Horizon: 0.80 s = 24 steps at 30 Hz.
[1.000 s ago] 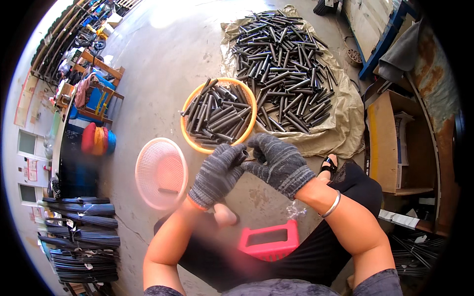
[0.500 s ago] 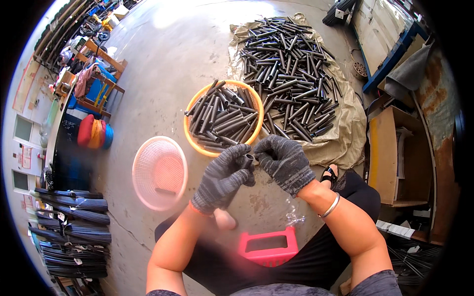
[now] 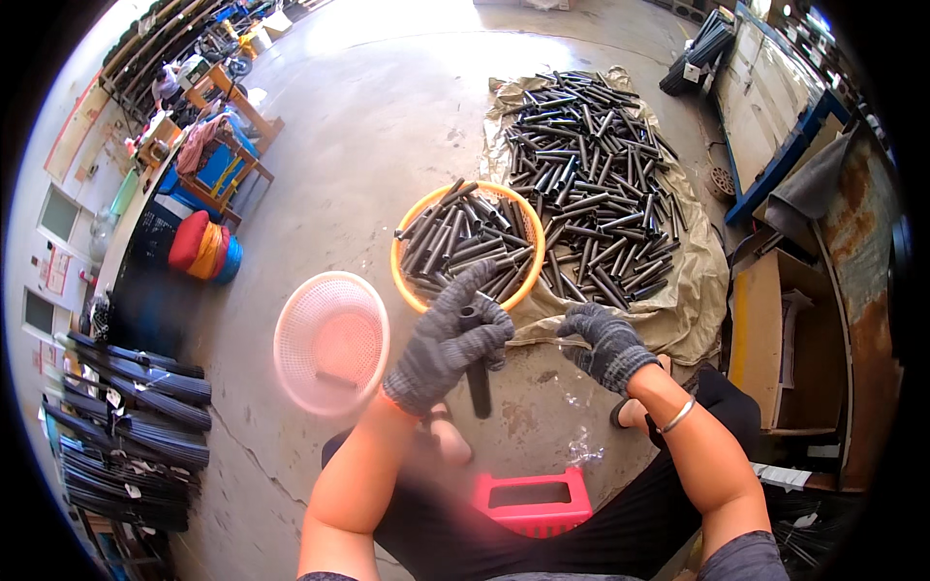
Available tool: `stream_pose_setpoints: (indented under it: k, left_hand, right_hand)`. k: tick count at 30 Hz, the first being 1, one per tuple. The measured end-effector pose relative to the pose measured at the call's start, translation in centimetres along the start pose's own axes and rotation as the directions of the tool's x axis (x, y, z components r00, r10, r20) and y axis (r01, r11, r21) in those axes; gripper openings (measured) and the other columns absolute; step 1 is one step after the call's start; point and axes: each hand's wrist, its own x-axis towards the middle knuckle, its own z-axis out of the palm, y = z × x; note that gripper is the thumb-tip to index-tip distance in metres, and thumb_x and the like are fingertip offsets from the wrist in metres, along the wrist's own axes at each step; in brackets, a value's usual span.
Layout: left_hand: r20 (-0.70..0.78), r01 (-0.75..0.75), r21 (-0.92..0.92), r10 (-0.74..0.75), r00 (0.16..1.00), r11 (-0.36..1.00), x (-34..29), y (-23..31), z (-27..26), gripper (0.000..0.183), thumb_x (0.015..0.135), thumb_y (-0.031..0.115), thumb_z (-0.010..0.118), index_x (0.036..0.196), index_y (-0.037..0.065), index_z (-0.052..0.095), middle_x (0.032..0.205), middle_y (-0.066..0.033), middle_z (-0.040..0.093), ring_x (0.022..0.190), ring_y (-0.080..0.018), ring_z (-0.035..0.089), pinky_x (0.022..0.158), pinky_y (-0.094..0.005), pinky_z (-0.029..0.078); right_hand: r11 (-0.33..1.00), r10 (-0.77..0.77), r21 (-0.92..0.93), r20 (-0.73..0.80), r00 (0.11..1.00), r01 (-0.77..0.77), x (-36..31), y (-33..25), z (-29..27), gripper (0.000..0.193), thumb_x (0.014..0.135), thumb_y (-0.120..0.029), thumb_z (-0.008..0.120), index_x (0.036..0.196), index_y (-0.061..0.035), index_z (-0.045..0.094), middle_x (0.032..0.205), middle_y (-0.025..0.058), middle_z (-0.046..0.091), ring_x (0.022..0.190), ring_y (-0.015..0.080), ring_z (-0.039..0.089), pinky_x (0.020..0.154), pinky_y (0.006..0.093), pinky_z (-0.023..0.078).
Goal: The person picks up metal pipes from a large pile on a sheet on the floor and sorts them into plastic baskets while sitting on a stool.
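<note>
My left hand (image 3: 441,344), in a grey striped knit glove, grips a short black tube (image 3: 480,389) that hangs down below the fingers. Its upper end shows between thumb and forefinger. To the right, my gloved right hand (image 3: 608,349) is held apart from the tube, fingers loosely bent and spread, with nothing visible in them. Just beyond the left hand stands an orange basket (image 3: 398,254) full of similar black tubes. A pink basket (image 3: 287,373) to its left has a single dark tube (image 3: 335,380) in it.
A big heap of black tubes (image 3: 591,184) covers a tan sheet (image 3: 693,310) on the floor. Below my hands is a red plastic stool (image 3: 581,494). Bundled dark rods (image 3: 145,426) lie at left; an open cardboard box (image 3: 760,339) stands at right.
My hands have drawn apart: the right hand moved away to the right and down from the tube's end. The left hand still holds the tube, now hanging more upright. The view has shifted.
</note>
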Motion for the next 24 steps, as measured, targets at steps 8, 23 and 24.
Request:
stream_pose_setpoints:
  k: [8, 23, 24]
  left_hand:
    - [0.101, -0.062, 0.216, 0.041, 0.994, 0.974, -0.5, -1.7, 0.2, 0.091, 0.080, -0.008, 0.057, 0.148, 0.014, 0.003, 0.100, -0.0055, 0.045, 0.079, -0.0127, 0.051, 0.074, -0.0288, 0.051]
    - [0.377, -0.274, 0.480, 0.087, 0.922, 0.833, 0.5, -5.0, 1.5, 0.120, 0.071, -0.005, 0.071, 0.143, 0.015, -0.023, 0.114, -0.0137, 0.054, 0.094, -0.0182, 0.058, 0.085, -0.0285, 0.047]
    - [0.373, -0.267, 0.493, 0.076, 0.925, 0.828, 0.4, -4.8, 1.9, 0.119, 0.072, -0.004, 0.071, 0.143, 0.012, -0.023, 0.115, -0.0143, 0.054, 0.097, -0.0194, 0.057, 0.086, -0.0297, 0.047]
  right_hand:
    - [0.728, 0.247, 0.602, 0.217, 0.944, -0.329, 1.5, -4.0, -1.5, 0.022, 0.082, -0.002, 0.067, 0.103, -0.0008, 0.062, 0.090, 0.0024, 0.062, 0.083, 0.0078, 0.057, 0.074, 0.0233, 0.049]
    - [0.893, 0.020, 0.436, 0.216, 0.976, -0.114, 2.5, -6.6, -3.7, 0.042, 0.076, -0.021, 0.072, 0.115, -0.0098, 0.060, 0.096, 0.0098, 0.060, 0.089, 0.0258, 0.057, 0.083, 0.0370, 0.047]
    - [0.925, 0.010, 0.369, 0.218, 0.976, -0.092, 2.4, -6.7, -3.9, 0.041, 0.076, -0.024, 0.072, 0.113, -0.0103, 0.061, 0.096, 0.0098, 0.060, 0.090, 0.0272, 0.057, 0.083, 0.0383, 0.046]
